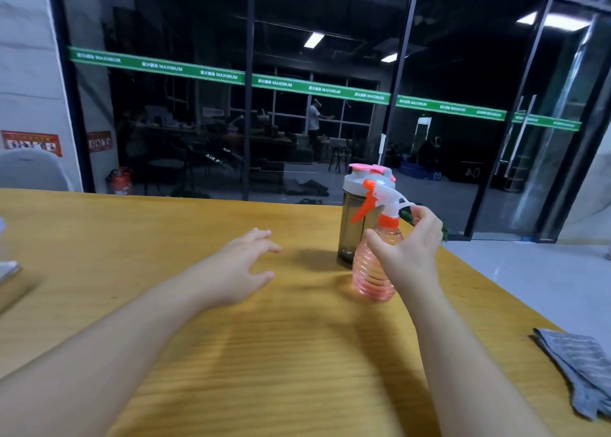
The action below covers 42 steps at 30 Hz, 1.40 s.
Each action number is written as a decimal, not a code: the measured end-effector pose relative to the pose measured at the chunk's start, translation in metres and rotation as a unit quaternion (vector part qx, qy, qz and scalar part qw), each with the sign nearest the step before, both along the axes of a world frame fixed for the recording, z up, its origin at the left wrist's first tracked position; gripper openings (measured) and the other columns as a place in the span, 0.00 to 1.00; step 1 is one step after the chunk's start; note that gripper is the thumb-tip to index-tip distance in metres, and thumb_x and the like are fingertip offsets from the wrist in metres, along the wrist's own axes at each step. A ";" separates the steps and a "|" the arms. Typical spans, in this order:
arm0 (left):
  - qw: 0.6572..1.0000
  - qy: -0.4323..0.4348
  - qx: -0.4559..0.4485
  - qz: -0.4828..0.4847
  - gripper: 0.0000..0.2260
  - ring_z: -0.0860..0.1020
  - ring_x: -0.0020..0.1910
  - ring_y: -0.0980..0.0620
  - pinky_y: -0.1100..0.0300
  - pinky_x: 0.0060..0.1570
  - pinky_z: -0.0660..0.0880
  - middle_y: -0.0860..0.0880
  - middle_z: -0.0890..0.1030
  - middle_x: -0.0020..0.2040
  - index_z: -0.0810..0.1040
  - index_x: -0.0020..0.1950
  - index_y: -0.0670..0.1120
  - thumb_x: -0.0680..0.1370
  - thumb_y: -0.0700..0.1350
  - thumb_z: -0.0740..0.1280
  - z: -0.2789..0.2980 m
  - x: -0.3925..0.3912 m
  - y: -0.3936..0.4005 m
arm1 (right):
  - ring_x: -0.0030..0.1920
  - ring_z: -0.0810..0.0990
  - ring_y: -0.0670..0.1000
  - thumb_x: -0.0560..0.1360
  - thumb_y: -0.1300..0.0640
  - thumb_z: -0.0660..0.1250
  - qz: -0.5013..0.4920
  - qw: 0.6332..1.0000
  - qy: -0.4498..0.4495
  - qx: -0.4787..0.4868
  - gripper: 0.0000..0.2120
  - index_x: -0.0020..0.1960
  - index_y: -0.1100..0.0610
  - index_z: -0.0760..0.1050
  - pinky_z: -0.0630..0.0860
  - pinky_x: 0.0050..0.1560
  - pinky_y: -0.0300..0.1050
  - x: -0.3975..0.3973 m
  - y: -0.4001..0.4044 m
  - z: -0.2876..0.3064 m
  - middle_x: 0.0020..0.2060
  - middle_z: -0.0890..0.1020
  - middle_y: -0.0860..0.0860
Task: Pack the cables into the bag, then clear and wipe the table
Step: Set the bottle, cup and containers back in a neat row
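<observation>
A pink see-through spray bottle (372, 271) with an orange trigger and white head stands at the far right of the yellow wooden table (264, 354). My right hand (408, 248) wraps around its neck, thumb on the near side and fingers curled behind the head. My left hand (243, 268) hovers over the table's middle with fingers spread and nothing in it. A grey cloth (578, 367) lies crumpled at the table's right edge. No cables or bag are in view.
A smoky shaker cup (355, 218) with a grey and pink lid stands right behind the spray bottle. Part of a flat object (8, 271) shows at the left edge. Glass walls rise beyond the table's far edge, and light floor lies to the right.
</observation>
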<state>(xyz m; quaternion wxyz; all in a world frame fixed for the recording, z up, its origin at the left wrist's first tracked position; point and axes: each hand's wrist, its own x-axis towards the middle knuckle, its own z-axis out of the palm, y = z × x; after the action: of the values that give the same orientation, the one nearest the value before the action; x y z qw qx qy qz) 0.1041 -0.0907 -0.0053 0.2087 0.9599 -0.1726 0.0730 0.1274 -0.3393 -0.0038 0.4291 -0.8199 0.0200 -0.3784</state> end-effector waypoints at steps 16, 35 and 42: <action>0.978 -0.086 0.032 0.186 0.18 0.49 0.76 0.55 0.55 0.73 0.44 0.52 0.57 0.76 0.66 0.69 0.51 0.79 0.46 0.62 -0.021 -0.041 0.133 | 0.58 0.70 0.51 0.74 0.57 0.68 0.229 0.952 0.110 0.169 0.18 0.56 0.52 0.60 0.71 0.55 0.46 -0.053 0.194 -0.019 0.54 0.71 0.50; 0.797 -0.062 0.166 0.577 0.20 0.64 0.67 0.46 0.46 0.67 0.56 0.46 0.69 0.66 0.70 0.65 0.48 0.74 0.50 0.64 -0.009 -0.053 0.204 | 0.42 0.74 0.46 0.76 0.53 0.66 0.362 0.911 0.188 0.060 0.18 0.62 0.50 0.63 0.69 0.39 0.38 -0.063 0.209 -0.044 0.48 0.76 0.49; 0.787 -0.079 0.135 0.597 0.17 0.67 0.62 0.44 0.53 0.56 0.64 0.44 0.71 0.61 0.73 0.60 0.47 0.73 0.50 0.68 0.004 -0.064 0.215 | 0.43 0.76 0.48 0.77 0.53 0.65 0.369 0.907 0.190 0.067 0.16 0.61 0.49 0.64 0.72 0.40 0.39 -0.065 0.207 -0.044 0.49 0.77 0.50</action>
<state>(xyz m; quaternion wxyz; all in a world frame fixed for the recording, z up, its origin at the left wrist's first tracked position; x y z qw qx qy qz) 0.0403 0.1241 -0.0011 -0.0229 0.8805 0.4111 0.2348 0.0622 -0.1321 -0.0477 0.5797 -0.7948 -0.1774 -0.0278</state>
